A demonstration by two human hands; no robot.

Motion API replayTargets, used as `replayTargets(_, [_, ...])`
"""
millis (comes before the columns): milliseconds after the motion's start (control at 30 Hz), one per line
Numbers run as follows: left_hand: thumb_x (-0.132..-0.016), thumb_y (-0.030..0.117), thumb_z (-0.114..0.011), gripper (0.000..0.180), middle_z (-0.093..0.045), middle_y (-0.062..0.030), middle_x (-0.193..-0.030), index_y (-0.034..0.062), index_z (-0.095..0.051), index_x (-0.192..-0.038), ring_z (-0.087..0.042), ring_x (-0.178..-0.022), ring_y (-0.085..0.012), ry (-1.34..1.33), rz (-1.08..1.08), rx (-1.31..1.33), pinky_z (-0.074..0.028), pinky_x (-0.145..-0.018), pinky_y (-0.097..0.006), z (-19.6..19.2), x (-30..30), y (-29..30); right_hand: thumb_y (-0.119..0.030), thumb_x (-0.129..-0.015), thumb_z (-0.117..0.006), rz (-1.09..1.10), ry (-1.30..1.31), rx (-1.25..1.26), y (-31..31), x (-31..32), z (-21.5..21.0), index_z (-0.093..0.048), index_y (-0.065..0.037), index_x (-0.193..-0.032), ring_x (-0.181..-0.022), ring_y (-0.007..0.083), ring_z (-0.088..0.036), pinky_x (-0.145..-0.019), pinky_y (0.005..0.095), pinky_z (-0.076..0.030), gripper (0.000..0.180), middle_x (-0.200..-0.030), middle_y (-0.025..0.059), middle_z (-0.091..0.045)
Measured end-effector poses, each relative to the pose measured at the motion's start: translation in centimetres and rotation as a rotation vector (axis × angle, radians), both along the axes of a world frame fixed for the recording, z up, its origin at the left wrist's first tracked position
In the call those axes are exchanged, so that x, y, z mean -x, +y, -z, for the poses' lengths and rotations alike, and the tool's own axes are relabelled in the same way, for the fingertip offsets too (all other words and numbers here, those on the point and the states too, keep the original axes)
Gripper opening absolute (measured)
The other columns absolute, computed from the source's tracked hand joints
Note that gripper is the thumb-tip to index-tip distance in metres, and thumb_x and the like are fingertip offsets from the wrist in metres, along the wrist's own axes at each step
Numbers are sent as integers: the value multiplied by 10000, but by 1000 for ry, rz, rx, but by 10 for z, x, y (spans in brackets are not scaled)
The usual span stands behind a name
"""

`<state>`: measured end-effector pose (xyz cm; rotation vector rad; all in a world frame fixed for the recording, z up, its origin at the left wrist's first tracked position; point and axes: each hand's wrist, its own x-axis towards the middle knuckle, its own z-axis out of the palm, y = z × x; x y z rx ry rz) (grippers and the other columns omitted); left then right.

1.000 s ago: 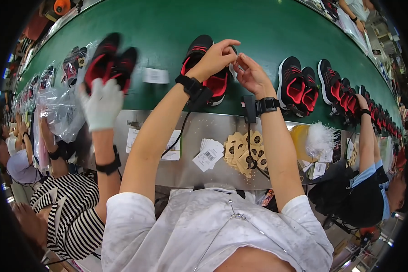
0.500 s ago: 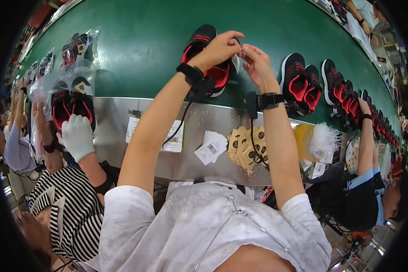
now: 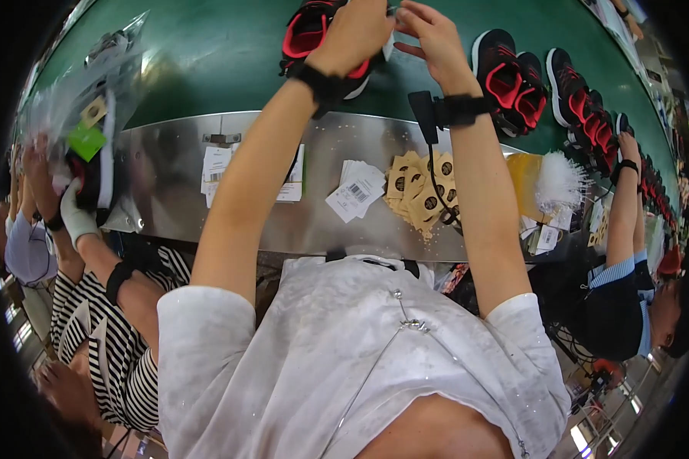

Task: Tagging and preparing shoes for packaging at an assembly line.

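Observation:
A black and red sneaker (image 3: 306, 34) stands on the green table near the top edge, partly covered by my left hand (image 3: 357, 34). That hand is closed over the shoe's right side, fingertips pressed together. Close beside it, my right hand (image 3: 439, 44) has bent fingers meeting the left fingertips at something small that I cannot make out. Just under the fingertips a white tag (image 3: 388, 47) hangs by the shoe. Black straps with cables wrap both my wrists.
The metal ledge holds white tags (image 3: 356, 190), tan round-marked cards (image 3: 421, 187) and a bundle of white strands (image 3: 560, 182). More sneakers (image 3: 505, 76) line the table rightward. At left a co-worker's gloved hand (image 3: 76, 214) handles a bagged shoe; another co-worker's arm (image 3: 628, 191) reaches in at right.
The view has shifted so the table appears higher. My hands stay together beside the shoe. The left co-worker's shoe has turned on its side, showing a green tag.

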<state>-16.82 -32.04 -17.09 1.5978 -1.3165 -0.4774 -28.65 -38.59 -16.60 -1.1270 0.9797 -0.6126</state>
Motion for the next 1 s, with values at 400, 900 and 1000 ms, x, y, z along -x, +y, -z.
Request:
replayTargets(400, [-694, 379, -703, 374, -530, -110, -680, 35, -557, -696, -561, -666, -295, -559, 95, -549, -419, -522, -406, -16, 78, 189, -270, -714, -677, -485, 1092, 910, 150, 173, -41, -604, -76, -746, -712, 265, -593, -589, 386, -473, 210, -757, 72, -571])
replayTargets(900, [-834, 67, -580, 89, -599, -89, -911, 1, -580, -894, -574, -823, -137, 544, 296, -660, -449, -653, -249, -41, 84, 186, -151, -768, -643, -397, 549, 780, 146, 212, -31, -628, 20, -779, -627, 215, -561, -575, 328, -427, 172, -712, 101, -602])
replayTargets(1000, [-795, 13, -625, 82, -613, -38, -888, 14, -601, -873, -560, -801, -75, 665, 389, -504, -456, -660, -213, -54, 113, 162, -75, -773, -660, -261, 399, 342, 147, 205, -67, -673, -10, -869, -636, 63, -549, -546, 215, -410, 117, -759, 51, -662])
